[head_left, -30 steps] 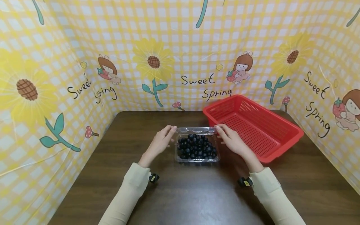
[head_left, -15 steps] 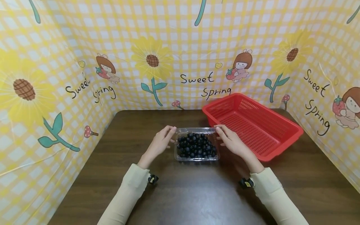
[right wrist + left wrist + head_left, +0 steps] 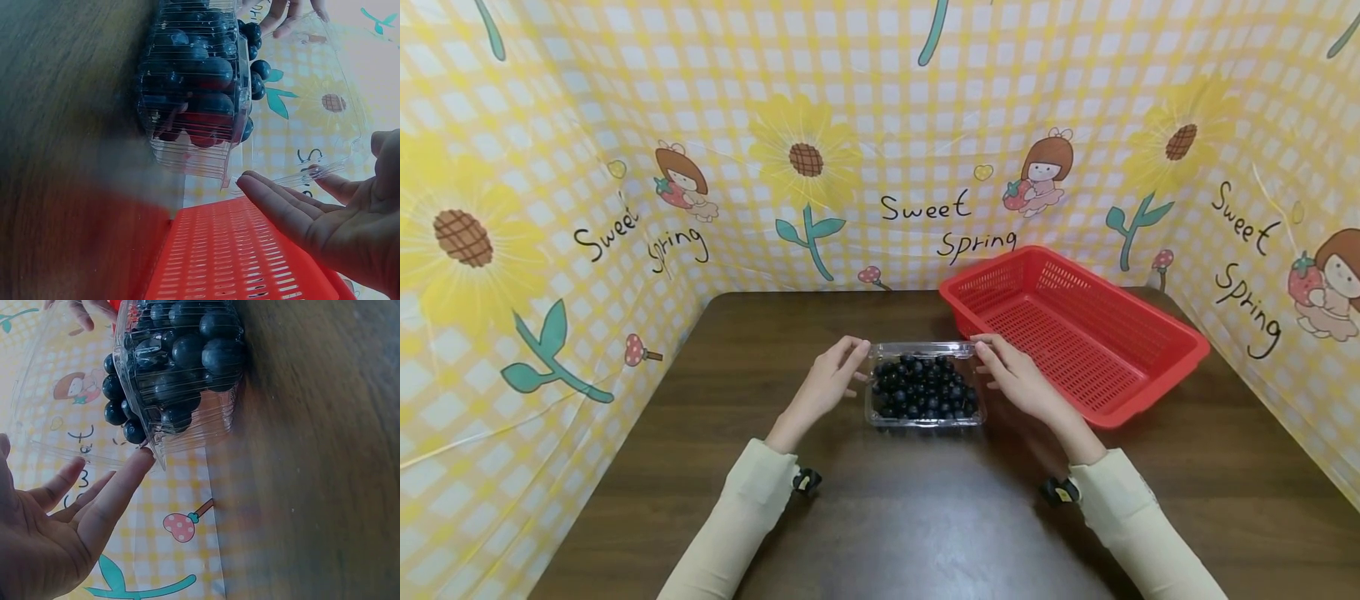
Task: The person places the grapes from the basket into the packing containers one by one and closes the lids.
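Note:
A clear plastic clamshell box (image 3: 925, 422) sits on the table, filled with dark round berries (image 3: 921, 390) that look like blueberries. Its transparent lid (image 3: 925, 350) stands raised along the far side. At the lid's left corner, my left hand (image 3: 827, 377) holds the edge between thumb and forefinger; its lower fingers stretch towards the box rim in the left wrist view. My right hand (image 3: 1018, 377) holds the right corner in the same way. In the right wrist view, one long fingertip (image 3: 250, 181) reaches right beside the rim, and several berries (image 3: 256, 81) bulge above it.
A red perforated plastic basket (image 3: 1120, 414) stands at the back right of the brown wooden table (image 3: 887, 517), close beside the right hand. A yellow checked cloth (image 3: 880, 108) with printed flowers walls in the back and both sides.
The lid's upper edge has come slightly lower and nearer, with both hands staying at its corners. The head view has tilted a little; box and basket have stayed put.

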A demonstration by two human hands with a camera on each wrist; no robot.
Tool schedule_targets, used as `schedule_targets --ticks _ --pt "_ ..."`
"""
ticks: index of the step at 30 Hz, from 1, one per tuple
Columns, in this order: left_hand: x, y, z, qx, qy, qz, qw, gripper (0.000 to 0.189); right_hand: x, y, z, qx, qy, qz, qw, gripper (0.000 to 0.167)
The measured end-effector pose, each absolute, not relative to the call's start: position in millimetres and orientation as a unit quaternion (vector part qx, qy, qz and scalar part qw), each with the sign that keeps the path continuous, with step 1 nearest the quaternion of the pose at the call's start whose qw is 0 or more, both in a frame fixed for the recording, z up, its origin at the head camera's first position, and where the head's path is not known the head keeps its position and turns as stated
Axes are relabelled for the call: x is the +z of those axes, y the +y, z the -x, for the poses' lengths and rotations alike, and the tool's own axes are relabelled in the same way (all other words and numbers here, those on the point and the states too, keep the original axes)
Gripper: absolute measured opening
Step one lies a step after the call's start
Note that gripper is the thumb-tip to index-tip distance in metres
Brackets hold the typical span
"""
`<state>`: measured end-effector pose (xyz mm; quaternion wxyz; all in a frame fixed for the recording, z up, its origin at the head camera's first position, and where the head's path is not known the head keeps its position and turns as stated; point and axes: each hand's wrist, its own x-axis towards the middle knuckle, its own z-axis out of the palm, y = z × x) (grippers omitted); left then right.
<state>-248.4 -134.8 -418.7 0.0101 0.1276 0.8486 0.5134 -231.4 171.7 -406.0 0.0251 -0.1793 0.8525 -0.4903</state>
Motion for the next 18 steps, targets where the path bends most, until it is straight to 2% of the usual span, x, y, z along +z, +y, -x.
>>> schedule_targets --ticks 7,18 --pt "-418.1 -135.9 246.9 0.522 0.84 -0.142 0.02 0.049 -393.8 167.1 219.0 -0.478 0.859 0.185 0.01 0.041" --pt "-418.9 -140.6 240.4 0.509 0.842 -0.179 0.033 0.041 -418.7 172.7 226.4 -0.443 0.867 0.222 -0.053 0.04"
